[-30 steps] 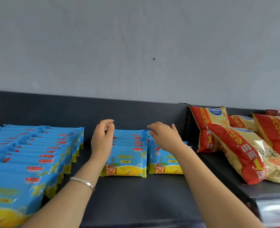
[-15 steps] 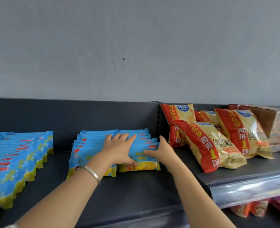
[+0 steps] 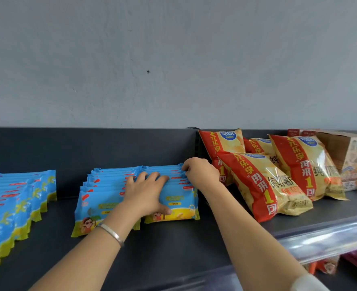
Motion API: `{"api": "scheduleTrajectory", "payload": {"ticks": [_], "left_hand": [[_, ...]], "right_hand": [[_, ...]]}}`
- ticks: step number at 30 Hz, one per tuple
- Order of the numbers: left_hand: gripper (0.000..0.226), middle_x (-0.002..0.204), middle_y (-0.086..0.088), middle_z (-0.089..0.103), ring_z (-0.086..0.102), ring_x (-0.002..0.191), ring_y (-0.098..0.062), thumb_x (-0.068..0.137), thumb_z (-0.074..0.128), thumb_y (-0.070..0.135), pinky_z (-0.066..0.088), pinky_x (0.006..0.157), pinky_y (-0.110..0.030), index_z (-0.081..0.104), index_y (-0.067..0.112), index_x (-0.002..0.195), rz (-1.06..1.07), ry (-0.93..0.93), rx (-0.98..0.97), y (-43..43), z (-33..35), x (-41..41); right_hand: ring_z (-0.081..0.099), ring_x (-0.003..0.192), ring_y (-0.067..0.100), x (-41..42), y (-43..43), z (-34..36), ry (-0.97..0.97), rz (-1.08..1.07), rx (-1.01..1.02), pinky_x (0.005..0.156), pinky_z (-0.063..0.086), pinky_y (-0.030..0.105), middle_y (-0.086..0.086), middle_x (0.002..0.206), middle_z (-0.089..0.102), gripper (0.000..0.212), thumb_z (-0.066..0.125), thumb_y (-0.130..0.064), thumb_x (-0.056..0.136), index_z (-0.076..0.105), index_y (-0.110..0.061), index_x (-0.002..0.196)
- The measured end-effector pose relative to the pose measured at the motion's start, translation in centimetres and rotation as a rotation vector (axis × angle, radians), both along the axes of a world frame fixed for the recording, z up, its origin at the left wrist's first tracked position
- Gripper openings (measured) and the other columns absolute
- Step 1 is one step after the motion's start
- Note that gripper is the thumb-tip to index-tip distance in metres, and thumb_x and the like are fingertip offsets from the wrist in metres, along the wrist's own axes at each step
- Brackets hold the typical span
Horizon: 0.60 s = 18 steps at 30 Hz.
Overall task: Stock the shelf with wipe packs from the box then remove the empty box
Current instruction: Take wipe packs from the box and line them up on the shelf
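Head view: left hand (image 3: 147,193) now spread flat on the right-hand row of wipe packs (image 3: 169,185) on the shelf (image 3: 173,244), right hand (image 3: 200,173) shifted back, pinching rear packs; straightening, box (image 3: 349,156) still unremoved.

Red-and-yellow chip bags (image 3: 263,181) leaning at right, grey wall (image 3: 173,59) behind, silver bracelet (image 3: 111,234)
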<state>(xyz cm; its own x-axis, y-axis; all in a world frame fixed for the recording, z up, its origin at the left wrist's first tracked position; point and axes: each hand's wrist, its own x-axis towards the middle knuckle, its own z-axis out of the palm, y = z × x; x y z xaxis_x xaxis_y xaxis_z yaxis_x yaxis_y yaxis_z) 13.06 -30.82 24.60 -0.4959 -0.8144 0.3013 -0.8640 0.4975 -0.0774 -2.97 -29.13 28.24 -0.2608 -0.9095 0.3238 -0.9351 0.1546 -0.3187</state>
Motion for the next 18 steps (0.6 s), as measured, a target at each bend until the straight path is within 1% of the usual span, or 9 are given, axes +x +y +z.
{"api": "scheduleTrajectory", "payload": {"ticks": [2,4,6,9,12,16,18], "left_hand": [[0.094,0.147,0.013,0.025,0.021,0.137,-0.02,0.067,0.062,0.07,0.022,0.107,-0.045,0.018,0.038,0.143,-0.006,0.033,-0.004,0.0,-0.3,0.1],[0.093,0.148,0.013,0.024,0.019,0.137,-0.02,0.067,0.063,0.069,0.021,0.108,-0.047,0.018,0.038,0.143,-0.014,0.055,0.004,0.0,-0.4,0.2],[0.093,0.149,0.013,0.023,0.019,0.137,-0.02,0.067,0.062,0.069,0.019,0.108,-0.048,0.019,0.038,0.143,-0.02,0.065,0.003,-0.1,-0.6,0.3],[0.093,0.15,0.012,0.021,0.018,0.138,-0.02,0.067,0.059,0.073,0.017,0.109,-0.05,0.018,0.039,0.143,-0.021,0.041,-0.013,-0.3,-0.5,0.4],[0.094,0.15,0.012,0.021,0.018,0.138,-0.02,0.066,0.058,0.074,0.016,0.108,-0.05,0.018,0.039,0.143,-0.022,0.038,-0.013,-0.4,-0.5,0.3],[0.09,0.151,0.01,0.021,0.017,0.139,-0.02,0.068,0.059,0.071,0.013,0.11,-0.051,0.019,0.038,0.143,-0.017,0.042,-0.033,-0.3,-0.5,0.3],[0.09,0.153,0.008,0.017,0.013,0.142,-0.022,0.069,0.058,0.071,0.01,0.111,-0.052,0.019,0.038,0.143,-0.004,0.036,-0.04,-0.2,-0.4,0.5]], "right_hand": [[0.06,0.096,0.02,-0.2,-0.7,0.6,0.067,0.004,0.065,0.074,0.051,0.034,-0.002,0.111,0.063,0.024,0.052,-0.017,0.093,0.063,-0.032,0.108],[0.062,0.092,0.019,-0.5,-1.3,0.9,0.045,0.032,0.098,0.071,0.052,0.032,-0.002,0.106,0.064,0.017,0.057,-0.019,0.091,0.066,-0.03,0.1],[0.062,0.09,0.017,-0.6,-1.7,1.0,0.038,0.064,0.105,0.073,0.056,0.034,-0.003,0.101,0.065,0.009,0.062,-0.021,0.088,0.066,-0.029,0.091],[0.062,0.09,0.015,-0.6,-2.2,1.2,0.085,0.119,0.133,0.076,0.057,0.036,-0.005,0.098,0.064,0.01,0.063,-0.021,0.087,0.064,-0.03,0.082],[0.061,0.092,0.015,-0.8,-2.5,1.5,0.109,0.168,0.184,0.08,0.056,0.037,-0.006,0.099,0.062,0.01,0.064,-0.022,0.087,0.064,-0.03,0.082],[0.06,0.093,0.017,-0.7,-2.9,1.6,0.219,0.163,0.181,0.073,0.05,0.031,-0.004,0.103,0.063,0.008,0.061,-0.019,0.088,0.061,-0.027,0.087],[0.06,0.093,0.017,-0.9,-3.1,1.7,0.226,0.162,0.172,0.072,0.05,0.03,-0.004,0.103,0.062,0.007,0.062,-0.019,0.088,0.062,-0.026,0.087]]}}
